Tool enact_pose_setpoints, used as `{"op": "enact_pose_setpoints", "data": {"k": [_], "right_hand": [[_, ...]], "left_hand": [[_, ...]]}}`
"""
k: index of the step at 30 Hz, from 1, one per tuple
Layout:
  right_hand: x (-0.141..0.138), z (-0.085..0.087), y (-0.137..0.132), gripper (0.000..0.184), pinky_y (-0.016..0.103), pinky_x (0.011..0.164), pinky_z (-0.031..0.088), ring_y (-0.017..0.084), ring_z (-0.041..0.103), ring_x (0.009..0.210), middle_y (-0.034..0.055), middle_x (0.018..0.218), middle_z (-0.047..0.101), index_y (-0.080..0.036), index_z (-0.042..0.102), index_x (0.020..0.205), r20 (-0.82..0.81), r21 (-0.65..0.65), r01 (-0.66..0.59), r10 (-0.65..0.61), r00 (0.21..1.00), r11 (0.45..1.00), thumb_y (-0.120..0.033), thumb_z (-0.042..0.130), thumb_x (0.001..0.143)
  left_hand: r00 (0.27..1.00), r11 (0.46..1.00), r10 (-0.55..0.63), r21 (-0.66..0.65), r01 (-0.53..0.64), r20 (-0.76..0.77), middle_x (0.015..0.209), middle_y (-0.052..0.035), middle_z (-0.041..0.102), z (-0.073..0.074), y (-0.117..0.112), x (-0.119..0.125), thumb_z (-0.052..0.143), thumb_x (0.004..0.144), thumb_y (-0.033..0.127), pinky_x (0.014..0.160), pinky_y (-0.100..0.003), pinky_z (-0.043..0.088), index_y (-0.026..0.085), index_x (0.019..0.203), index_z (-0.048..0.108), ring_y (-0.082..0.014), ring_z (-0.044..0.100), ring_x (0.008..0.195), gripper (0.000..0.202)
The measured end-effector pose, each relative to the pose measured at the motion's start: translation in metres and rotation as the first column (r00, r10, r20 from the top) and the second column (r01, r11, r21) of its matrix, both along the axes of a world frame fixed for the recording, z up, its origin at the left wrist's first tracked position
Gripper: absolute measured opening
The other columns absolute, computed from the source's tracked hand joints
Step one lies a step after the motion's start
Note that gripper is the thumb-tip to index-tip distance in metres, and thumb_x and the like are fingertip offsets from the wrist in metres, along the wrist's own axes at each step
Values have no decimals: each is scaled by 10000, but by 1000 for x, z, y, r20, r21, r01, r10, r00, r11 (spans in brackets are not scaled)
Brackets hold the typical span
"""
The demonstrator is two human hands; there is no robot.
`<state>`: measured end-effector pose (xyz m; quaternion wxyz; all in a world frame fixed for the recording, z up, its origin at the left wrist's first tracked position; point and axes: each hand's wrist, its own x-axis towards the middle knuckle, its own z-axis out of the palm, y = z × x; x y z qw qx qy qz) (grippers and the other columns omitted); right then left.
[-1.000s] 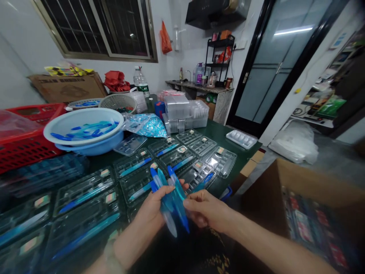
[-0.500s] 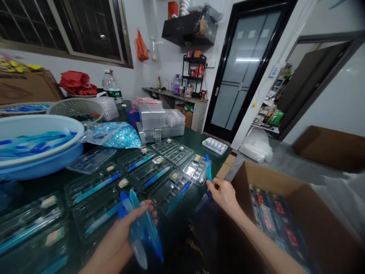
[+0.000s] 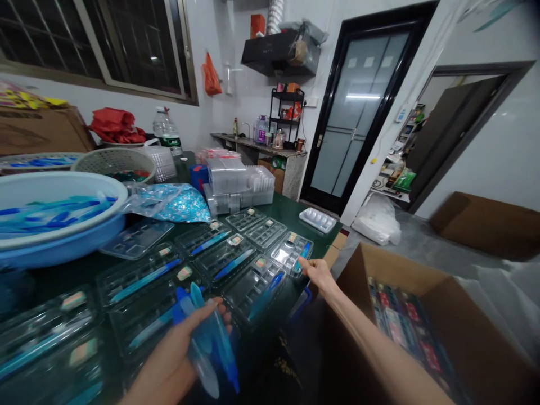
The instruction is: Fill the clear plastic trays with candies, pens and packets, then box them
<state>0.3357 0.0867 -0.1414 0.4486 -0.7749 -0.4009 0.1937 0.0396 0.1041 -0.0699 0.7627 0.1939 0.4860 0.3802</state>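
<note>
The left hand [image 3: 177, 354] is nearest the body, over the near edge of the worktop [image 3: 293, 207], with a bundle of pens [image 3: 213, 340] in it. Ahead of it and to its left, rows of trays [image 3: 228, 261] lie side by side, most with a pen in them. The right hand [image 3: 317, 271] is farther out, ahead and right of the left hand, at the worktop's right edge. Its fingertips meet the pen [image 3: 302, 254] lying in the end tray [image 3: 286, 254]. Beyond that hand lies a small tray [image 3: 318, 219], and ahead and left of it a stack of boxes [image 3: 236, 185]. Far left of the left hand sits a basin [image 3: 54, 247], with a bag [image 3: 169, 202] between basin and stack. Right of the right hand, lower than the worktop, stands a cardboard box [image 3: 363, 270].
</note>
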Motion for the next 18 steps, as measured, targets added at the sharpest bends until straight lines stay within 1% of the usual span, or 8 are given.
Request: {"op": "enact_pose_setpoints", "data": {"k": [3, 5, 6, 7, 9, 11, 14, 18], "right_hand": [[-30, 22, -13, 473, 223, 459, 206, 90, 271, 478, -41, 469, 300, -143, 512, 527, -15, 53, -113, 114, 993, 992, -571, 466, 724], [-63, 40, -24, 430, 216, 465, 212, 85, 269, 490, -45, 498, 305, -144, 537, 586, -48, 75, -258, 262, 964, 963, -539, 482, 747], [-80, 49, -29, 411, 211, 460, 214, 80, 270, 486, -46, 501, 313, -146, 541, 598, -82, 72, -358, 364, 928, 931, -523, 493, 757], [-97, 57, -33, 387, 208, 459, 217, 77, 280, 486, -45, 513, 337, -148, 544, 633, -169, 69, -505, 509, 844, 861, -498, 480, 785], [-126, 68, -37, 377, 202, 461, 224, 71, 290, 493, -42, 535, 360, -147, 510, 615, -291, 86, -664, 657, 696, 742, -476, 487, 799], [-143, 71, -35, 383, 200, 466, 220, 66, 287, 505, -43, 544, 352, -142, 472, 573, -342, 97, -710, 693, 634, 698, -462, 535, 774], [-151, 65, -27, 356, 197, 472, 217, 65, 292, 517, -47, 550, 357, -140, 463, 562, -386, 112, -716, 694, 608, 689, -421, 599, 734], [-154, 57, -23, 327, 197, 472, 232, 62, 299, 500, -52, 537, 365, -147, 457, 562, -463, 147, -710, 682, 566, 689, -382, 600, 738]], "left_hand": [[995, 1000, 4, 31, -7, 101, 685, -56, 634, 3, -3, 0, 606, 705, 73, 645, -326, 543, 97, 837, 591, -191, 635, 662, 135], [984, 999, -11, 40, 4, 179, 678, -57, 630, 6, -4, 3, 598, 716, 82, 653, -328, 539, 103, 825, 591, -187, 631, 652, 111], [976, 999, -26, 44, 17, 215, 673, -58, 627, 7, -4, 5, 593, 722, 91, 646, -328, 537, 107, 817, 590, -185, 628, 638, 96], [969, 999, -38, 43, 29, 242, 667, -60, 624, 9, -4, 6, 590, 728, 101, 635, -327, 535, 111, 806, 589, -184, 624, 624, 79], [962, 998, -47, 49, 35, 269, 667, -62, 620, 11, -3, 9, 586, 734, 111, 618, -320, 530, 115, 798, 588, -181, 618, 611, 64], [966, 998, -34, 54, 21, 255, 671, -64, 617, 12, -3, 10, 584, 736, 111, 602, -309, 524, 112, 810, 588, -180, 615, 613, 74], [977, 998, 13, 52, -24, 213, 685, -71, 618, 13, -2, 10, 590, 732, 107, 610, -300, 521, 106, 853, 592, -183, 618, 641, 121], [989, 997, 38, 65, -48, 146, 716, -85, 632, 13, -4, 9, 617, 721, 135, 626, -309, 522, 95, 857, 606, -192, 621, 659, 142]]}}
